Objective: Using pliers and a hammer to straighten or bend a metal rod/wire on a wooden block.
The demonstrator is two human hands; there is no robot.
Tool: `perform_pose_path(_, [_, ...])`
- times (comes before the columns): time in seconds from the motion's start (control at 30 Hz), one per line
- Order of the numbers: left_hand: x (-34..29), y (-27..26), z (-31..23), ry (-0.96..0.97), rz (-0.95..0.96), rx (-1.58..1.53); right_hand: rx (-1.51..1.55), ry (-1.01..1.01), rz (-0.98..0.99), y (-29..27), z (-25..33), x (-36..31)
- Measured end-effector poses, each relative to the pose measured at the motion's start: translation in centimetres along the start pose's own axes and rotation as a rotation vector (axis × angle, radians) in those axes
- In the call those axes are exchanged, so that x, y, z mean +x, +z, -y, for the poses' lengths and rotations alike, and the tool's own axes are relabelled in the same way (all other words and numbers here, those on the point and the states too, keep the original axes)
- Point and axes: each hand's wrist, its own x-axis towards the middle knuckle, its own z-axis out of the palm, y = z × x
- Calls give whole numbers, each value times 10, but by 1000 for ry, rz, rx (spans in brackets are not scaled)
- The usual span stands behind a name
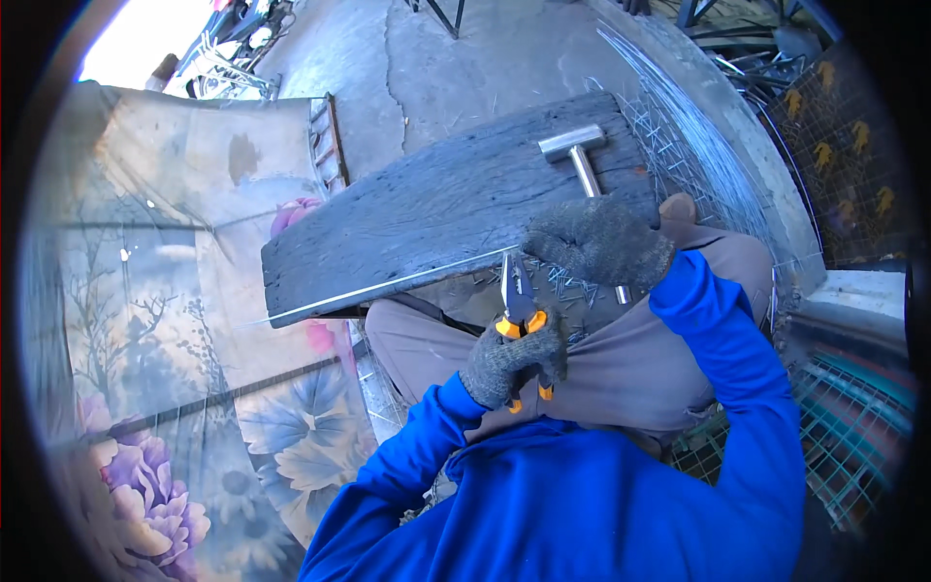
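Observation:
A dark weathered wooden plank (pixel 446 209) lies across my lap. A thin straight metal wire (pixel 388 284) runs along its near edge. My left hand (pixel 509 361), in a grey knit glove, grips orange-handled pliers (pixel 519 306) whose jaws point up at the wire's right end. My right hand (pixel 599 242), also gloved, is closed around the metal handle of a hammer (pixel 574 145). The hammer's head rests on the plank's far right part, and its handle end sticks out below my fist.
Wire mesh (pixel 684 145) and bundled wire lie to the right of the plank, with short cut wire pieces (pixel 572 286) on my lap. A floral mat (pixel 184 388) covers the ground on the left. Green mesh (pixel 844 427) sits lower right, concrete floor (pixel 465 58) beyond.

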Motion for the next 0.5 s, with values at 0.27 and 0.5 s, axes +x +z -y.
perform_pose_path(0.27, [5, 3, -3, -38, -213, 208, -314, -32, 19, 6, -8, -5])
perform_pose_path(0.5, [3, -10, 0, -73, -163, 319, -213, -141, -75, 4, -8, -10])
